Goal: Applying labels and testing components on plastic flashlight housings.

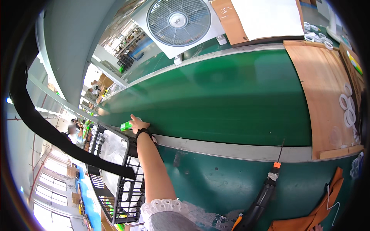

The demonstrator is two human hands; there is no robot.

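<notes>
My left arm reaches out over the near metal edge of a green conveyor belt (231, 96). At its end my left hand (139, 124), with a dark band at the wrist, has its fingers closed round a small green-and-white item (125, 126), perhaps a small box or bottle; the hand partly covers it. Just below that hand stands a black plastic crate (133, 192) with clear plastic bags (114, 148) inside. At the bottom right edge a small skin-coloured patch (318, 228) may be my right hand; its fingers cannot be made out.
On the near green bench lies a black tool (262, 198) with an orange collar and thin metal shaft. Brown material (308, 219) lies beside it. A wooden board (322, 104) with white rings (349, 115) bridges the belt at right. A fan (178, 21) stands across the belt.
</notes>
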